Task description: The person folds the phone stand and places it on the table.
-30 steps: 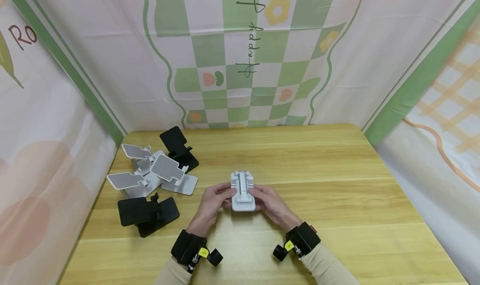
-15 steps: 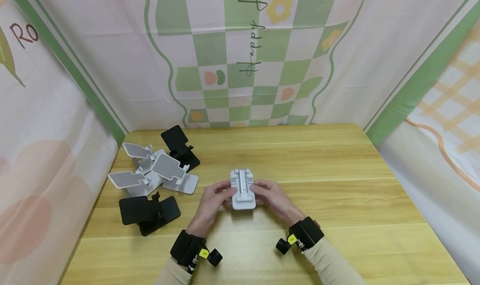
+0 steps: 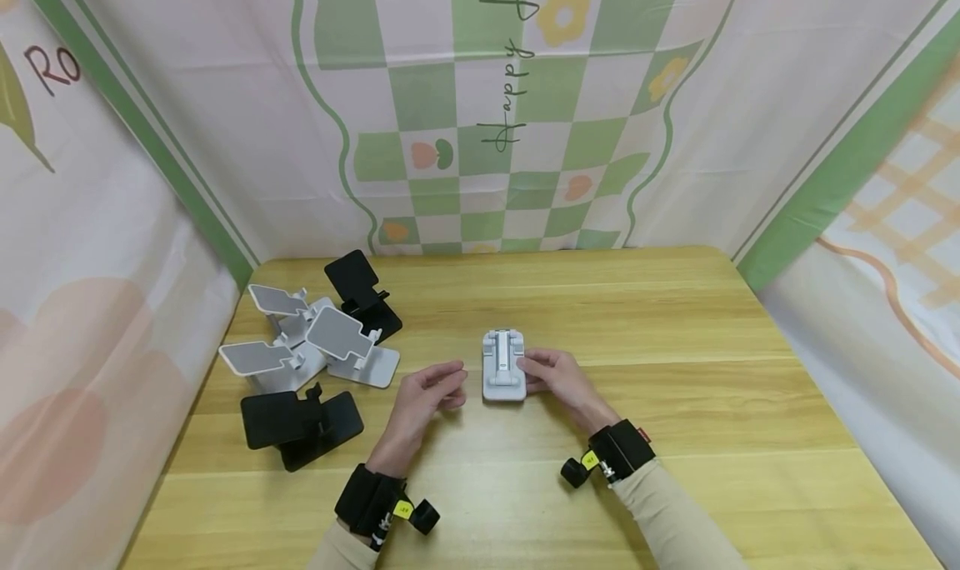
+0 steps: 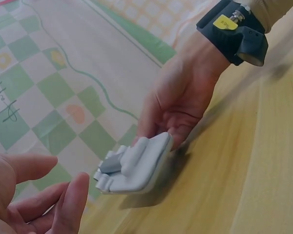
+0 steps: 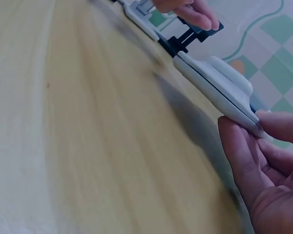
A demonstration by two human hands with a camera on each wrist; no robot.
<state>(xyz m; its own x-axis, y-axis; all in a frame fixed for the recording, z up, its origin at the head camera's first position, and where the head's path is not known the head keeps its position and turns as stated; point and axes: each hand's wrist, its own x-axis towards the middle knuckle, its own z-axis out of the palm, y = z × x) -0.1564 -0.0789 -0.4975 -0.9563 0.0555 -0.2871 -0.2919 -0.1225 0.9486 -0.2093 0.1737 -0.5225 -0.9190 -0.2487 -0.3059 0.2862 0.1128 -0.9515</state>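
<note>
A folded white phone stand (image 3: 504, 387) is held over the middle of the table, its hinged arm folded flat along its upper face. My right hand (image 3: 561, 380) pinches its right edge, thumb on top and fingers beneath, as the right wrist view of the stand (image 5: 210, 87) shows. In the left wrist view a dark shadow lies under the stand (image 4: 149, 170). My left hand (image 3: 429, 399) is just left of it, apart from it and holding nothing, its fingers loosely bent and pointing at it.
On the left of the wooden table (image 3: 675, 345) stand several unfolded phone stands: white ones with grey pads, such as this white stand (image 3: 339, 334), a black stand (image 3: 281, 420) in front and another black stand (image 3: 352, 278) behind. A patterned cloth (image 3: 480, 95) hangs along the table's back edge.
Both hands held the folded phone stand before; my left hand has let go. My right hand has carried the stand slightly right and away from me.
</note>
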